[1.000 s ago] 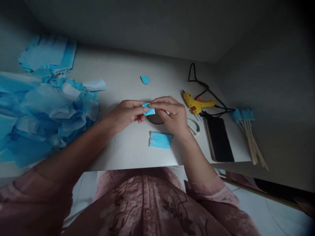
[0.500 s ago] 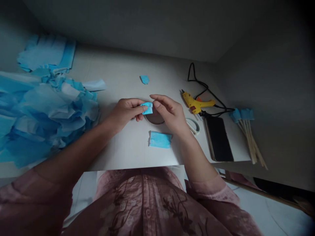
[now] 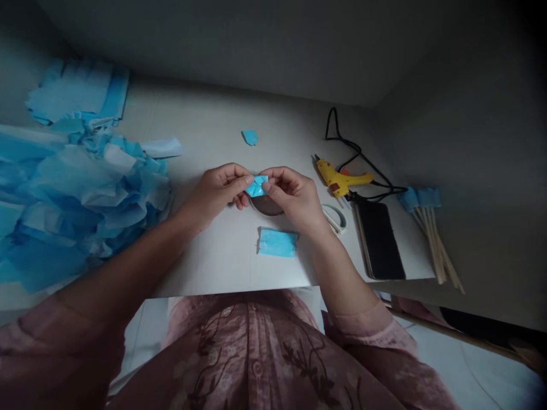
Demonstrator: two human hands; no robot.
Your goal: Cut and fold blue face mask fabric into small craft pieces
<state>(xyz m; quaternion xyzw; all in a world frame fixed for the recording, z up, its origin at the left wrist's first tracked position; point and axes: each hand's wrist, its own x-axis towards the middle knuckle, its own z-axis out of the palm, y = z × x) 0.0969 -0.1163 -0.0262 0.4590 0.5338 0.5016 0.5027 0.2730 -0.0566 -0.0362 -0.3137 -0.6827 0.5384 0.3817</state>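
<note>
Between my two hands is a small folded piece of blue fabric (image 3: 257, 186), pale and shiny in spots. My left hand (image 3: 226, 185) pinches its left side between thumb and fingers. At its right edge my right hand (image 3: 294, 193) closes thumb and fingertips on it. Beneath the hands lies a dark round object with a light rim (image 3: 265, 206), partly covered. A flat blue rectangle of fabric (image 3: 277, 243) rests nearer the table's front edge. Farther back lies a small blue scrap (image 3: 250, 137).
A large heap of blue and white fabric (image 3: 85, 199) fills the left, with a folded stack (image 3: 81, 91) behind it. On the right are a yellow glue gun (image 3: 342, 177) with a black cord, a roll of tape (image 3: 337, 219), a phone (image 3: 379, 242) and several blue-topped sticks (image 3: 433, 239).
My right thumb and fingers have come in from beside the folded fabric and closed on its right edge. My left hand keeps its pinch.
</note>
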